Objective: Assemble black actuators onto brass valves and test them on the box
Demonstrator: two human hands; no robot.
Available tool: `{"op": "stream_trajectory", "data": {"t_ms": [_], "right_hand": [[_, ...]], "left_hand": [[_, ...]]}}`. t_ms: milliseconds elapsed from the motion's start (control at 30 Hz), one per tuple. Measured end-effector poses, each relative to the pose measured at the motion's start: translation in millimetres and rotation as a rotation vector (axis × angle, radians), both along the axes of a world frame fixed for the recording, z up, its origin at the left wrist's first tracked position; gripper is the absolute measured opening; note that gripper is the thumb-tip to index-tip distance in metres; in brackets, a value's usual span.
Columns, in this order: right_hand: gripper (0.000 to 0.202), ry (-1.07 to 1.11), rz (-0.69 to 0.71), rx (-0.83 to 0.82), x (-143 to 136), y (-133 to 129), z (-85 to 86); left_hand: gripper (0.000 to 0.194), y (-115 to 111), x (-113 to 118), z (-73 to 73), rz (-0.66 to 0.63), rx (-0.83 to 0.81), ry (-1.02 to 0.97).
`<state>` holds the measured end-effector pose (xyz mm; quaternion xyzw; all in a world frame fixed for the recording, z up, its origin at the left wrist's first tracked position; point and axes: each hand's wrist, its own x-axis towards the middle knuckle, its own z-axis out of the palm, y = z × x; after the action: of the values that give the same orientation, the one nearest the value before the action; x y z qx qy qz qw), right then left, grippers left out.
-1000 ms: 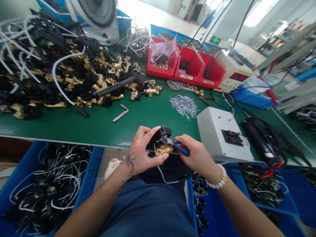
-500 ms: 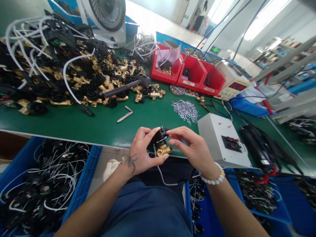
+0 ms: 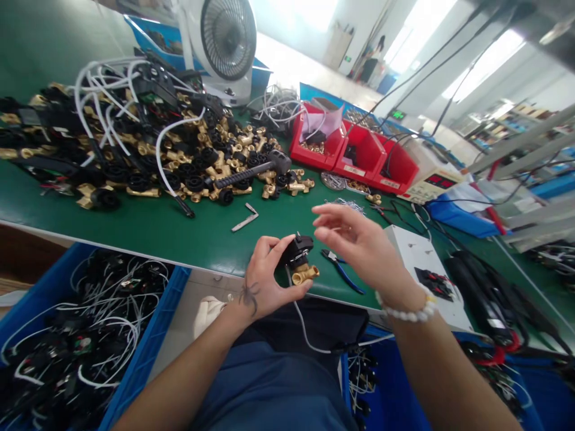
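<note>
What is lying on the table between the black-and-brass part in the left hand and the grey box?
In the head view, blue-handled pliers lie there; the right hand is close by.

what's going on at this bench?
A person's left hand is gripping a black-and-brass unit near the front edge of the green table, its pale cable hanging below. The right hand is raised, fingers loosely curled, with nothing visible in it. Blue-handled cutters lie on the table just beside the unit. Behind the right hand, a heap of metal clips is partly hidden.
</note>
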<state>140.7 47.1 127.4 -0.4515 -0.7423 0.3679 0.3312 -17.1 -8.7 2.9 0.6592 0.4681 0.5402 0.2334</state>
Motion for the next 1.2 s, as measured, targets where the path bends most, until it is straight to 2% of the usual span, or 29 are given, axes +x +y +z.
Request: {"op": "stream_trajectory", "data": {"t_ms": [67,100,200,267,333,400,467,667,767,900,1067,1200], "right_hand": [[0.020,0.206,-0.027,-0.213,-24.8,26.8,4.6],[0.020,0.280,-0.031,-0.381,-39.6,40.9,4.5],[0.027,0.361,-0.073,-0.830,-86.4,78.9,-3.9],[0.031,0.392,-0.044,-0.998,-114.1,96.9,-13.0],[0.033,0.430,0.016,-1.082,-136.1,107.9,-21.3],[0.033,0.441,0.017,-1.085,-151.7,113.2,-26.5],[0.032,0.419,-0.043,-1.037,-161.6,114.9,-28.1],[0.039,0.228,-0.199,-0.936,-170.7,121.2,-27.4],[0.034,0.089,-0.267,-0.855,-175.3,127.5,-34.3],[0.022,0.005,-0.275,-0.761,-182.9,128.8,-42.1],[0.015,0.057,-0.243,-0.729,-170.7,124.1,-33.1],[0.037,0.098,-0.252,-0.691,-157.2,124.6,-25.8]], "left_hand": [[0.072,2.0,-3.8,-1.9,0.014,-0.054,-0.040],[0.072,2.6,-5.3,-2.8,0.011,-0.073,-0.051],[0.073,3.2,-8.2,-4.8,-0.015,-0.079,-0.050],[0.073,3.3,-9.4,-5.6,-0.035,-0.062,-0.042],[0.074,3.7,-10.6,-6.0,-0.057,-0.048,-0.038],[0.074,4.4,-11.9,-6.3,-0.077,-0.037,-0.034],[0.076,5.3,-12.5,-6.8,-0.091,-0.028,-0.034],[0.079,7.0,-8.9,-9.9,-0.085,-0.012,-0.039],[0.081,7.2,-7.8,-10.9,-0.083,-0.010,-0.022],[0.078,6.8,-9.6,-11.2,-0.092,-0.012,0.001],[0.076,4.9,-10.3,-8.5,-0.089,-0.020,-0.001],[0.075,4.4,-7.3,-5.7,-0.076,-0.037,-0.001]]}}
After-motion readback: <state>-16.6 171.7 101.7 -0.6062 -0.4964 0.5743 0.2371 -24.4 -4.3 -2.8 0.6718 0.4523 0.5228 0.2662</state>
